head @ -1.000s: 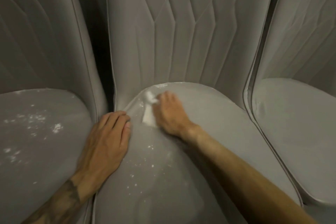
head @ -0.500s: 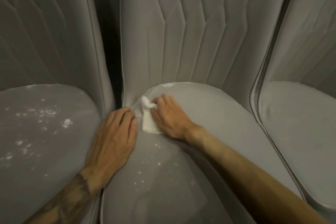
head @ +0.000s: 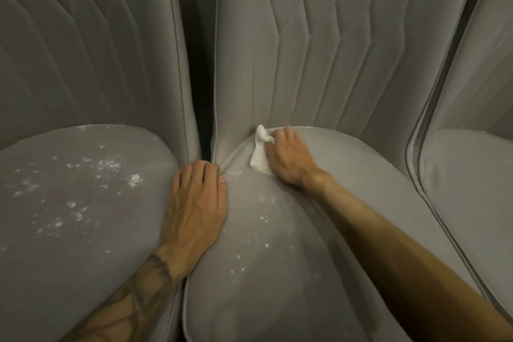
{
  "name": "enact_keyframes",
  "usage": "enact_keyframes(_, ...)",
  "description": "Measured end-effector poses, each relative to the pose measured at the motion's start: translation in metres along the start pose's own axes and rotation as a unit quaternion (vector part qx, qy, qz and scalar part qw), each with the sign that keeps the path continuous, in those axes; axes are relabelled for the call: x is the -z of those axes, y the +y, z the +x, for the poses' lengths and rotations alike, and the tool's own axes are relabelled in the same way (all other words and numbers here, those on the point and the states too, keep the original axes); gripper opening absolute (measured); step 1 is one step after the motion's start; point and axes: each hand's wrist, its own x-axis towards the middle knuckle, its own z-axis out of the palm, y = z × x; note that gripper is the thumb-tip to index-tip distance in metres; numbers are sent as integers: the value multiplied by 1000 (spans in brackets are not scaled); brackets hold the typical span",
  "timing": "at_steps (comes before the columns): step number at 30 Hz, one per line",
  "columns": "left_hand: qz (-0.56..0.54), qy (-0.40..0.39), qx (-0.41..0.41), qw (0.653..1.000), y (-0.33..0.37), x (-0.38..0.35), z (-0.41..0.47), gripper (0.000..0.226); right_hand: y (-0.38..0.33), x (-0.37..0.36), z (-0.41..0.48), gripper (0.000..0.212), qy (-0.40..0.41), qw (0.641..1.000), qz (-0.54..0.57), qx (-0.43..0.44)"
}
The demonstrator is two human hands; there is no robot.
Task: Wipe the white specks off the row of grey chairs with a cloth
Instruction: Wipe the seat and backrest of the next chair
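Note:
Three grey padded chairs stand side by side. On the middle chair's seat (head: 319,272), my right hand (head: 288,161) grips a small white cloth (head: 258,155) and presses it against the seat's back left corner, where seat meets backrest. My left hand (head: 194,205) lies flat, fingers together, on the left edge of the middle seat by the gap between chairs. White specks (head: 263,219) dot the middle seat in front of the cloth. The left chair's seat (head: 83,230) carries many white specks (head: 105,166).
The right chair's seat (head: 472,189) shows no specks that I can make out. A dark narrow gap (head: 198,64) runs between the left and middle backrests. Quilted backrests (head: 319,50) rise right behind the seats, with faint white dust near the top.
My right hand has slid the cloth along the seat's back left corner, and it now sits bunched there. The view has shifted right and closer. My left hand stays on the seat edge.

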Motion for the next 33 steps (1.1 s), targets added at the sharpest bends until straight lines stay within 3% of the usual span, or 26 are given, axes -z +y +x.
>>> enact_keyframes(2,-8,-6,16,1000,1,2,2,20,-18,-5,11,35,1,1000,-23,8)
enact_keyframes(5,-26,-32,35,999,-2,9,3,11,-55,-13,-15,29,35,985,76,149)
enact_keyframes(7,-27,-56,9,998,-9,15,1,16,-50,-9,-28,27,42,974,103,198)
enact_keyframes(13,-25,-98,-85,991,-32,34,-11,16,-42,-6,7,35,-12,998,-16,64)
enact_keyframes(16,-53,-101,-78,990,-38,33,-12,23,-75,-11,-39,32,27,981,81,175)
enact_keyframes(18,-69,-98,-67,991,-38,32,-14,27,-80,-4,-71,26,-1,964,147,224)
enact_keyframes(20,-69,-101,-65,990,-38,31,-16,27,-65,6,-65,25,0,965,149,216)
enact_keyframes(23,-67,-95,-67,991,-36,34,-18,24,-38,11,-29,33,-25,994,21,103)
enact_keyframes(25,-69,-93,-67,991,-34,35,-18,24,-45,10,-25,34,-23,996,-36,77)
enact_keyframes(28,-71,-89,-74,991,-34,34,-18,22,-84,-1,-70,27,30,981,83,171)
enact_keyframes(30,-77,-92,-70,990,-36,34,-18,21,-89,2,-92,27,0,966,136,220)
enact_keyframes(33,-59,-94,-75,991,-36,36,-18,23,-53,12,-73,27,2,979,107,173)
